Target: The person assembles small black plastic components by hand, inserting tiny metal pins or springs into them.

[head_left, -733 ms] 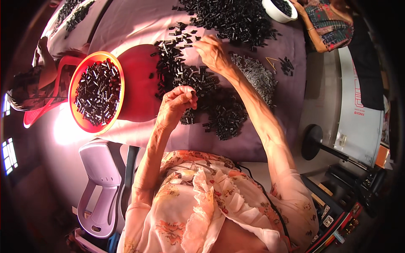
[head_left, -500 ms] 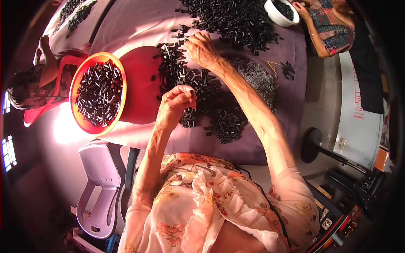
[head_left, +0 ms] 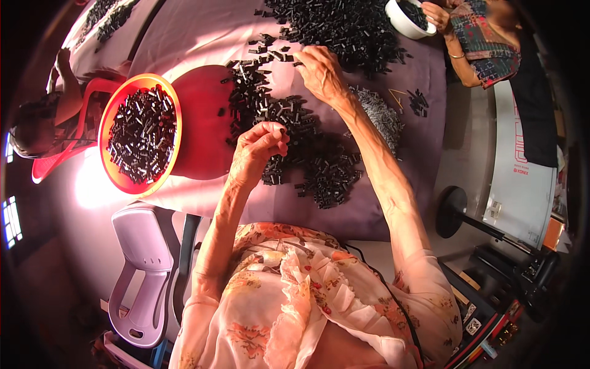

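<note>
My left hand (head_left: pixel 257 150) is closed in a pinch, with a small black part (head_left: pixel 283 131) showing at the thumb and fingertips. It hovers over the near side of a loose heap of short black tubular parts (head_left: pixel 295 117). Farther off, my right hand (head_left: pixel 324 75) has its fingers drawn together, the tips beside a few scattered black parts (head_left: pixel 279 56). What those fingers hold, if anything, is hidden. Under my right forearm and to its right lies a pile of small silvery metal pieces (head_left: pixel 380 117).
An orange-rimmed bowl (head_left: pixel 178 132) full of black parts stands left, beside a red round surface (head_left: pixel 200 123). A large black heap (head_left: pixel 344 31) covers the far table. At far right, a co-worker's hand (head_left: pixel 437 17) touches a white bowl (head_left: pixel 402 26). A lilac chair (head_left: pixel 141 240) stands near left.
My right hand has moved to the right, away from the scattered black parts it covered. My left hand keeps its pinch in nearly the same place. The co-worker's hand has shifted at the white bowl.
</note>
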`<state>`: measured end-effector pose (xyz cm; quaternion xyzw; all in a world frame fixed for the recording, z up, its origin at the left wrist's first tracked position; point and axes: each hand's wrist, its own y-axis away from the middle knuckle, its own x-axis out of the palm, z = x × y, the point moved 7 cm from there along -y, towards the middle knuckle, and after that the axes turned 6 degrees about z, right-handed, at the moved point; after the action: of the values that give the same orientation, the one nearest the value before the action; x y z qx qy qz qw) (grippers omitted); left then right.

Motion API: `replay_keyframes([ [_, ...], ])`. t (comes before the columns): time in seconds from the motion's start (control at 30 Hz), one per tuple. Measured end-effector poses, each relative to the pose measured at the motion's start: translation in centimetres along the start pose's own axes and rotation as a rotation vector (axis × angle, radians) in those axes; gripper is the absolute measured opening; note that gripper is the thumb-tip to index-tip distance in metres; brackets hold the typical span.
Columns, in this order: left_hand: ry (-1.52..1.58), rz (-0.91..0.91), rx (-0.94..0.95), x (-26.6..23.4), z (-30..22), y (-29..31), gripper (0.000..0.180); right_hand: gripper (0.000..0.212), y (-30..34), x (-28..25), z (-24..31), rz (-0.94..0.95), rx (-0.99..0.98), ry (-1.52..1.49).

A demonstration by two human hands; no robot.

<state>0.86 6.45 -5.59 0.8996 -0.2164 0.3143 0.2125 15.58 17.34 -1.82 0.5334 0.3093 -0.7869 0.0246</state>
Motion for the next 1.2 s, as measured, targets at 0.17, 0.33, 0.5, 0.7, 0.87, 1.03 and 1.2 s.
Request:
replay_keyframes([
  [0.17, -0.011, -0.019, 0.010, -0.3, -0.3, 0.3, 0.014, 0.044, -2.1, 3.3, 1.1, 0.219, 0.062, 0.055],
  [0.33, -0.012, -0.049, 0.053, -1.1, -1.1, 0.2, 0.012, 0.051, -1.3, 6.7, 2.0, 0.513, 0.013, 0.132],
  [0.5, 0.064, -0.101, 0.279, -5.9, -4.6, 1.0, 0.010, 0.051, 2.0, 3.8, 5.8, 0.395, -0.087, -0.031],
  [0.7, -0.037, -0.225, 0.343, -9.5, -6.9, 1.7, 0.009, 0.031, 2.5, -1.5, -3.2, 0.171, 0.262, -0.020],
  [0.87, -0.150, -0.134, 0.363, -9.7, -6.2, 0.1, 0.012, 0.045, 2.6, -0.6, -6.6, 0.250, 0.467, 0.192],
  [1.03, -0.082, -0.011, 0.363, -10.2, -6.2, -0.3, 0.014, 0.050, 0.3, 1.7, -7.4, 0.269, 0.571, 0.070],
  [1.2, 0.142, 0.129, 0.388, -11.6, -5.9, -0.5, 0.022, 0.045, -0.7, 4.2, -4.4, 0.403, 0.511, 0.012],
])
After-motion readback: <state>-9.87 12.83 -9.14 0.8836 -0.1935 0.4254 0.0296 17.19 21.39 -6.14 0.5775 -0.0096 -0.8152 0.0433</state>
